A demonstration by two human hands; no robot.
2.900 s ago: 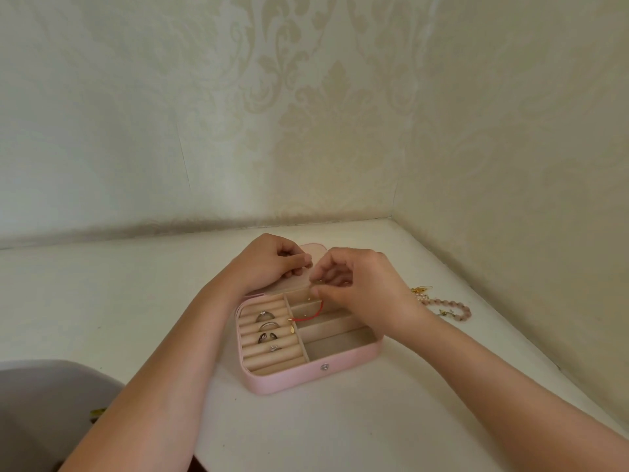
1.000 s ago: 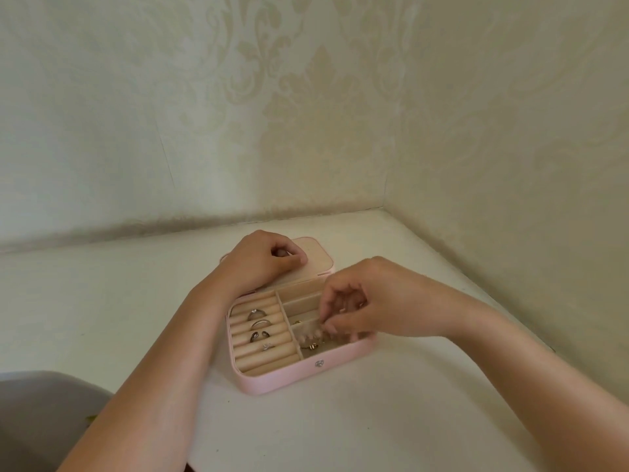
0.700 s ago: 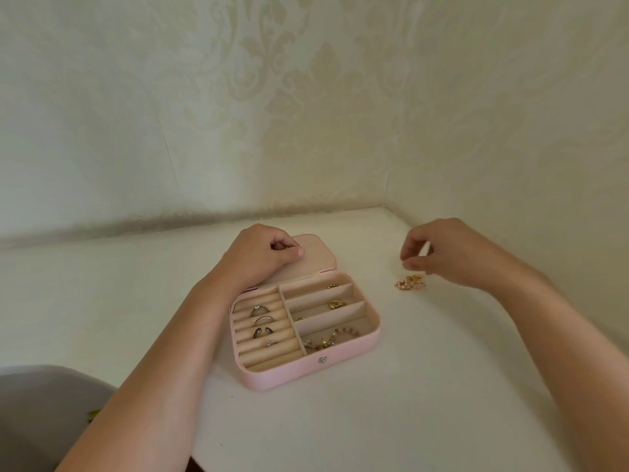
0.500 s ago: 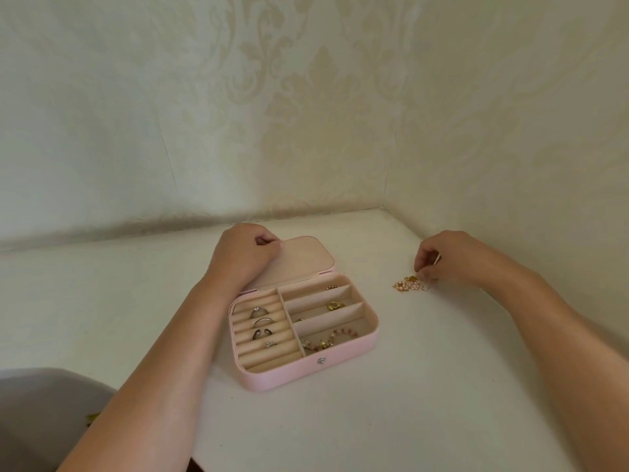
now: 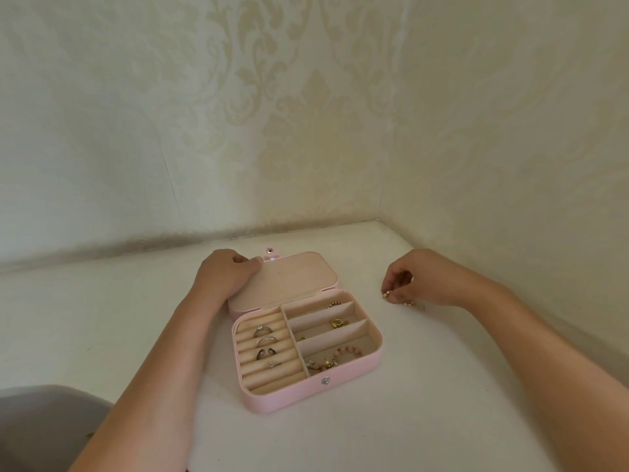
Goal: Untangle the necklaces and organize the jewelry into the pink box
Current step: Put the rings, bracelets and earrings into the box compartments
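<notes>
The pink box (image 5: 289,398) lies open on the white table, its lid (image 5: 286,279) folded back. Several rings (image 5: 266,341) sit in the left ring rolls. A pink bead bracelet (image 5: 343,351) lies in the nearest right slot, and small gold pieces (image 5: 338,322) lie in the slots behind it. My left hand (image 5: 223,272) rests curled on the lid's far left corner, thumb at its edge. To the right of the box, my right hand (image 5: 420,277) pinches a small gold jewelry cluster (image 5: 391,296) against the table.
Patterned walls meet in a corner right behind the table (image 5: 408,403), close to my right hand. A grey rounded object (image 5: 44,424) sits at the lower left beside the table edge.
My right hand left the box after dropping the bead bracelet into the front slot, reached right and closed on the gold cluster. My left hand slid to the lid's left corner.
</notes>
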